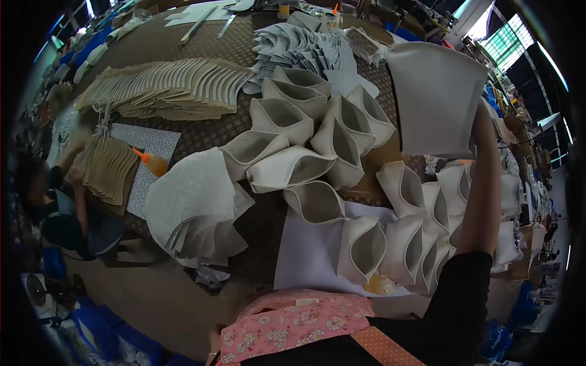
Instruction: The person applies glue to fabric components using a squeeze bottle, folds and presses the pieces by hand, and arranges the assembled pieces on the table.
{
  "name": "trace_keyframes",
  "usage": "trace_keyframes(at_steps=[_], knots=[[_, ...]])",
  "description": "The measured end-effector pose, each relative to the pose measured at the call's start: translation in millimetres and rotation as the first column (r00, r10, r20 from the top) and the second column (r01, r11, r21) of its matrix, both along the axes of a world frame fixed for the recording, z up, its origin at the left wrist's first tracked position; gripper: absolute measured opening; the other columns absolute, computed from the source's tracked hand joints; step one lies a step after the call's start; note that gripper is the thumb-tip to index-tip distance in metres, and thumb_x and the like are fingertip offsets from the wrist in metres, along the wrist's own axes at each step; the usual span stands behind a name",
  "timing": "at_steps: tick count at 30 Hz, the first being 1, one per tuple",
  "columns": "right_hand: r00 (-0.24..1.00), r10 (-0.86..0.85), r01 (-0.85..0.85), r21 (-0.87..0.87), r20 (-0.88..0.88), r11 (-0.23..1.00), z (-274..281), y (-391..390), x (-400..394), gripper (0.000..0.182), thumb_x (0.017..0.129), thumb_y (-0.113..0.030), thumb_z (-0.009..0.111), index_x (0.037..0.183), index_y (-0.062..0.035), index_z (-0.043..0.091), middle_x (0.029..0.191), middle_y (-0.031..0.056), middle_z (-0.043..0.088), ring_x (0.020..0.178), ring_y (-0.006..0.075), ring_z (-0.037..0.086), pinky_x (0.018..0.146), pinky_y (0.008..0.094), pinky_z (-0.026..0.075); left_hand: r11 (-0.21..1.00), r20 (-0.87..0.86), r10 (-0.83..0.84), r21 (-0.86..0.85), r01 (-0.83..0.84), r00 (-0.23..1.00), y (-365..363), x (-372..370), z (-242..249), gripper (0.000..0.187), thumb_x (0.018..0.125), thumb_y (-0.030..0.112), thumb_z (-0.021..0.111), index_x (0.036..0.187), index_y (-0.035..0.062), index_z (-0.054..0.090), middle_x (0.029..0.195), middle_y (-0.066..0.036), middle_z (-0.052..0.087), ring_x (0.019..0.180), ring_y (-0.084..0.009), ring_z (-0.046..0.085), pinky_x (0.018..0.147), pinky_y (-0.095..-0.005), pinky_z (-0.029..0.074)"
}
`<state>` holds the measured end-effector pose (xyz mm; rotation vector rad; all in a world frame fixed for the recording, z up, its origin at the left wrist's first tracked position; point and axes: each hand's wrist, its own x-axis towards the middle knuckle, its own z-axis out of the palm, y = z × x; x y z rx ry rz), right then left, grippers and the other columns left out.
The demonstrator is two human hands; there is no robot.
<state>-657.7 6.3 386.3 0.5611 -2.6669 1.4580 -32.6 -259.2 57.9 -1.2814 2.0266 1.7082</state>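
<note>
My right arm [482, 183] reaches up at the right and holds a large off-white pouch-like piece [434, 97] above the table; the piece hides my fingers. Below and left of it, several similar off-white open-mouthed pouch-like pieces [282, 119] stand in a cluster. More of them [362, 247] stand in rows near the table's front edge, partly on a white sheet [308, 250]. Of my left hand, only a sliver of skin near the wrist [214, 340] shows beside the pink floral apron [293, 323]; its fingers are hidden.
Fanned beige curved pieces [165, 88] and grey-white pieces [299, 49] lie across the patterned table [210, 131]. Thin white sheets [189, 195] hang over the near edge beside an orange-tipped glue bottle [152, 161]. Another person [61, 207] handles beige pieces at the left.
</note>
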Motion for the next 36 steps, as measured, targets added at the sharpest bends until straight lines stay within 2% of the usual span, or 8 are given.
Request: trace_keyframes(at_steps=[2, 9, 10, 15, 17, 22, 28, 36], knots=[[0.954, -0.023, 0.112, 0.282, -0.300, 0.953, -17.3, 12.1, -48.6, 0.032, 0.081, -0.016, 0.053, 0.110, -0.0022, 0.051, 0.097, 0.0121, 0.060, 0.085, 0.0231, 0.058, 0.076, 0.0327, 0.043, 0.999, 0.000, -0.006, -0.042, 0.006, 1.000, -6.9, -21.6, 3.6, 0.022, 0.085, 0.017, 0.053, 0.099, 0.0011, 0.058, 0.096, -0.010, 0.060, 0.090, -0.0184, 0.057, 0.078, -0.0289, 0.045], [0.841, -0.501, 0.520, 0.552, -0.202, 0.652, -216.4, 120.0, -231.8, 0.041, 0.080, -0.030, 0.052, 0.112, -0.0041, 0.046, 0.115, 0.0218, 0.052, 0.107, 0.0448, 0.045, 0.086, 0.0665, 0.023, 0.986, 0.075, 0.068, -0.160, -0.055, 0.995, -6.3, -60.0, 11.8, 0.022, 0.084, 0.017, 0.053, 0.099, 0.0013, 0.058, 0.095, -0.010, 0.060, 0.090, -0.0188, 0.057, 0.077, -0.0292, 0.045], [0.804, -0.520, 0.586, 0.533, -0.289, 0.610, -215.3, 96.4, -198.1, 0.033, 0.074, -0.013, 0.043, 0.101, 0.0037, 0.050, 0.099, 0.0307, 0.054, 0.097, 0.0465, 0.049, 0.081, 0.0470, 0.039, 0.982, 0.084, 0.084, -0.176, -0.068, 0.993, -5.3, -63.4, 12.2, 0.022, 0.084, 0.017, 0.053, 0.099, 0.0014, 0.058, 0.095, -0.010, 0.060, 0.090, -0.0188, 0.057, 0.077, -0.0292, 0.045], [0.799, -0.596, 0.437, 0.758, -0.080, 0.484, -303.8, 120.9, -215.6, 0.043, 0.083, -0.022, 0.042, 0.123, -0.0079, 0.044, 0.123, 0.0162, 0.049, 0.114, 0.0363, 0.044, 0.096, 0.0576, 0.026, 0.962, 0.121, 0.174, -0.232, -0.142, 0.977, 14.7, -70.9, 11.9, 0.022, 0.084, 0.017, 0.053, 0.098, 0.0015, 0.058, 0.095, -0.010, 0.060, 0.090, -0.0191, 0.057, 0.077, -0.0294, 0.045], [0.885, -0.462, 0.273, 0.733, 0.063, 0.623, -324.0, 133.5, -224.9, 0.041, 0.084, -0.027, 0.048, 0.119, -0.0051, 0.048, 0.116, 0.0152, 0.054, 0.108, 0.0325, 0.050, 0.093, 0.0439, 0.037, 0.958, 0.147, 0.191, -0.243, -0.152, 0.970, 26.1, -62.1, 16.4, 0.022, 0.084, 0.017, 0.053, 0.098, 0.0016, 0.058, 0.095, -0.010, 0.060, 0.090, -0.0192, 0.057, 0.077, -0.0295, 0.045], [0.939, -0.293, 0.342, 0.555, -0.178, 0.758, -286.9, 115.2, -185.7, 0.049, 0.080, -0.035, 0.056, 0.114, -0.0003, 0.051, 0.108, 0.0168, 0.057, 0.103, 0.0313, 0.053, 0.085, 0.0368, 0.042, 0.983, 0.244, 0.009, -0.182, 0.037, 0.970, 29.8, -32.1, 36.3, 0.022, 0.084, 0.018, 0.054, 0.098, 0.0018, 0.058, 0.095, -0.010, 0.060, 0.089, -0.0195, 0.057, 0.077, -0.0297, 0.046], [0.948, 0.092, 0.023, 0.356, -0.303, 0.934, -188.8, 18.6, -14.4, 0.031, 0.079, -0.018, 0.060, 0.105, -0.0025, 0.056, 0.101, 0.0142, 0.060, 0.096, 0.0285, 0.056, 0.083, 0.0336, 0.043, 0.950, 0.311, -0.263, -0.081, 0.301, 0.913, 8.2, 4.8, 50.7, 0.022, 0.084, 0.018, 0.054, 0.098, 0.0020, 0.058, 0.094, -0.010, 0.060, 0.089, -0.0198, 0.057, 0.077, -0.0299, 0.046], [0.911, 0.340, -0.411, 0.582, 0.233, 0.701, -167.4, -8.9, 192.6, 0.023, 0.076, -0.023, 0.062, 0.085, -0.0027, 0.058, 0.085, 0.0132, 0.060, 0.083, 0.0299, 0.056, 0.075, 0.0375, 0.044, 0.813, 0.305, -0.571, 0.078, 0.578, 0.762, -19.3, 52.0, 54.2, 0.022, 0.083, 0.018, 0.054, 0.098, 0.0023, 0.058, 0.094, -0.010, 0.059, 0.089, -0.0203, 0.058, 0.076, -0.0302, 0.046]])
